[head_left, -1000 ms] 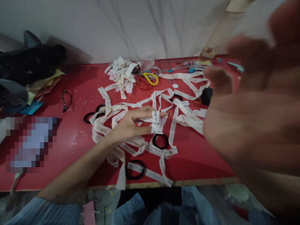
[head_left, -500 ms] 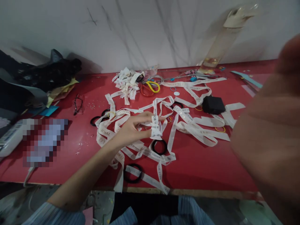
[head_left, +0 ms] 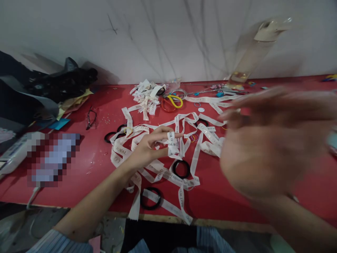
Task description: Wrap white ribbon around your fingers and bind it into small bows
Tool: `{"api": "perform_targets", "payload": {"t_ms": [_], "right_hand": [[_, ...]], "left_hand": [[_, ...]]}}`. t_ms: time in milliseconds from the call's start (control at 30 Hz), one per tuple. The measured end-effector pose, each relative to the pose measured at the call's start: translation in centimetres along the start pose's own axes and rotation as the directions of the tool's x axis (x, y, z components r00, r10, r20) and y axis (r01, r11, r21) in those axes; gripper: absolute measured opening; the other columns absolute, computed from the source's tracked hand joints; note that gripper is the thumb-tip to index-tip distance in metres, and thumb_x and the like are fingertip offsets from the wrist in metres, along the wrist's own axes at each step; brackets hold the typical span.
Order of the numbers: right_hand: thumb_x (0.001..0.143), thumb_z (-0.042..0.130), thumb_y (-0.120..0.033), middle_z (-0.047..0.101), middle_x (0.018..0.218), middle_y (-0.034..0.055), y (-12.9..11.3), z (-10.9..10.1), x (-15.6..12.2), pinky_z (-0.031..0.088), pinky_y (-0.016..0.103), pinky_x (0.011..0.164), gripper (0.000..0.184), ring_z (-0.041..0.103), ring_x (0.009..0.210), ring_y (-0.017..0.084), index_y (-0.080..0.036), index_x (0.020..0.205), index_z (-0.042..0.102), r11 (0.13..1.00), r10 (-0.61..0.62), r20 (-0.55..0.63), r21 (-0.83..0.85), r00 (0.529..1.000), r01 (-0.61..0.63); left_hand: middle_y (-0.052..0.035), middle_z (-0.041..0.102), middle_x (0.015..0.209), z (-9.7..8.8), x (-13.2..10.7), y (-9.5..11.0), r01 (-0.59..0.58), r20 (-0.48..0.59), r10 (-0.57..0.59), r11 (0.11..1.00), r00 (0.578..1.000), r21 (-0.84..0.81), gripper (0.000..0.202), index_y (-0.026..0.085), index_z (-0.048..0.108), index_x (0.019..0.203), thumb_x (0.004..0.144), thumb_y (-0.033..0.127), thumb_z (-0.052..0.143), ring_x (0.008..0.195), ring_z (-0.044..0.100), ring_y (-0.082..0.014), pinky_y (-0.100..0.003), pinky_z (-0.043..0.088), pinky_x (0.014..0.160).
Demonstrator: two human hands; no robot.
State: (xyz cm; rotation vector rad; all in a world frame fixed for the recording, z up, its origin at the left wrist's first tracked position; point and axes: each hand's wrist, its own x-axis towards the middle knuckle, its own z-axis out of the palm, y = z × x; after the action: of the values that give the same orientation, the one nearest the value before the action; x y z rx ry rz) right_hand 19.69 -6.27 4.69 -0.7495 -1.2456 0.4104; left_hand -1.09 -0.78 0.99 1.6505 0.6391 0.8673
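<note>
My left hand point(head_left: 149, 147) is over the middle of the red table, with white printed ribbon point(head_left: 172, 144) looped at its fingertips and pinched between thumb and fingers. My right hand point(head_left: 271, 147) is raised close to the camera on the right, smeared by motion. Whether anything is in its fingers cannot be made out. Long lengths of the same lettered ribbon lie tangled on the table around my left hand. Just below its fingertips lies a black hair tie point(head_left: 181, 169), and another black ring point(head_left: 150, 198) is by the front edge, with a ribbon strip across it.
Behind lie a heap of ribbon pieces point(head_left: 147, 95) and scissors with red and yellow handles point(head_left: 176, 102). A clear bottle point(head_left: 242, 66) leans by the wall. Eyeglasses point(head_left: 91, 117), a blurred-out phone point(head_left: 56, 156) and a black bag point(head_left: 65, 79) are at left.
My right hand has swung left and away from the camera, now covering the right side of the ribbons and the black block. My left hand still pinches the ribbon. The view has shifted slightly.
</note>
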Motion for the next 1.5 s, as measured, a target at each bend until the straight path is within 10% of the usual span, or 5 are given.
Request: {"api": "perform_targets", "payload": {"t_ms": [133,300,600,833,1500], "right_hand": [[0.081,0.056,-0.005,0.059,0.099,0.0018,3.0,2.4,-2.1,0.051,0.030,0.083,0.025,0.061,0.092,0.015,-0.025,0.097,0.056,0.920,0.387,0.187,-0.016,0.903,-0.392],[0.089,0.057,-0.020,0.063,0.108,0.0034,3.5,2.3,-4.9,0.049,0.033,0.094,0.017,0.062,0.102,0.017,-0.024,0.106,0.056,0.776,0.542,0.497,0.015,0.678,-0.631],[0.084,0.072,-0.036,0.069,0.076,0.0007,2.4,2.7,-4.3,0.055,0.027,0.064,0.020,0.065,0.063,0.013,-0.021,0.093,0.061,0.629,0.649,0.463,0.120,0.604,-0.768],[0.083,0.074,-0.036,0.070,0.079,0.0003,2.8,2.8,-4.6,0.056,0.024,0.056,0.026,0.065,0.057,0.011,-0.022,0.099,0.059,0.487,0.702,0.503,0.177,0.504,-0.855],[0.080,0.077,-0.033,0.066,0.066,0.0007,3.6,1.8,-4.8,0.039,0.021,0.043,0.018,0.050,0.045,0.006,-0.017,0.088,0.075,0.321,0.701,0.605,0.206,0.378,-0.924]], "left_hand": [[-0.0066,0.056,0.129,0.2,0.0,-0.5,-0.067,-0.055,0.065,0.997,0.996,-0.041,0.043,0.032,0.071,0.121,0.079,0.026,0.078,0.117,0.054,-0.0200,-0.029,0.044,0.099],[-0.0061,0.055,0.124,0.7,0.0,-0.2,-0.042,-0.049,0.040,0.997,0.998,-0.060,0.041,0.034,0.072,0.120,0.080,0.030,0.077,0.115,0.054,-0.0201,-0.031,0.043,0.101],[-0.0051,0.052,0.122,0.8,-0.2,-0.3,0.016,-0.036,-0.022,0.985,0.999,-0.170,0.042,0.034,0.070,0.122,0.081,0.028,0.076,0.117,0.054,-0.0198,-0.029,0.045,0.101],[-0.0063,0.051,0.121,0.6,-0.3,-0.4,0.101,-0.045,-0.111,0.977,0.993,-0.187,0.047,0.033,0.068,0.126,0.080,0.032,0.077,0.092,0.059,-0.0137,-0.020,0.052,0.071],[-0.0052,0.050,0.118,-0.1,-0.2,-0.5,0.000,-0.075,-0.007,0.995,0.997,-0.100,0.042,0.035,0.069,0.123,0.082,0.030,0.075,0.115,0.051,-0.0172,-0.029,0.042,0.102]]}}
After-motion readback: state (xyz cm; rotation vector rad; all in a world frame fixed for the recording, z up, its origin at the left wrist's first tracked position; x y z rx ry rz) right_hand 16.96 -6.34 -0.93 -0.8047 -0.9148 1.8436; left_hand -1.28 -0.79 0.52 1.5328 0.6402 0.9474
